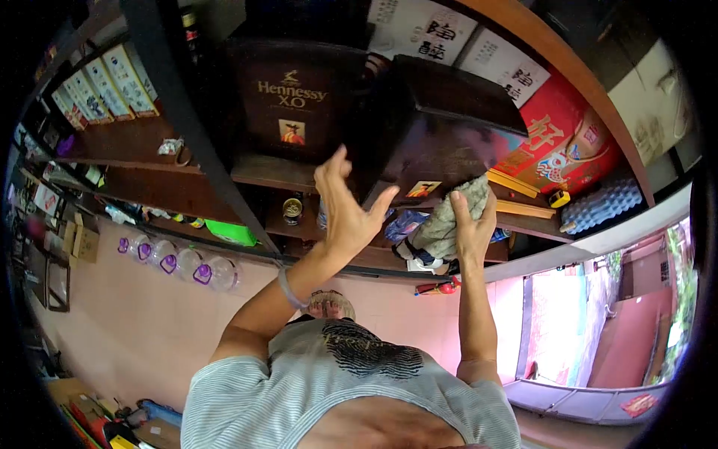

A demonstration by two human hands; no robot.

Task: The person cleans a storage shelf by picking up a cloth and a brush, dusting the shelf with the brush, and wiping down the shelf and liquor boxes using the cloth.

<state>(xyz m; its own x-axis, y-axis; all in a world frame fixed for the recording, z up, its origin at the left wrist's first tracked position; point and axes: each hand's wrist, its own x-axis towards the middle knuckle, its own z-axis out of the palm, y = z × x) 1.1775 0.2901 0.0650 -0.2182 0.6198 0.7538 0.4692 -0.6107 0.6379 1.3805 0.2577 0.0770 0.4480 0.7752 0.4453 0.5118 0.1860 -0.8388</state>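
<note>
My right hand grips a grey-green cloth, thumb on top, and the cloth lies against the lower right edge of a dark glossy box. That box stands tilted on the shelf and carries a small picture label. My left hand is open with thumb and fingers apart, at the box's left side; whether it touches the box I cannot tell. To the left stands another dark box marked Hennessy X.O.
A red gift box and white printed boxes fill the shelf behind. A yellow tape measure and a blue bumpy pad lie at the right. Below are a can, large plastic bottles and a red fire extinguisher.
</note>
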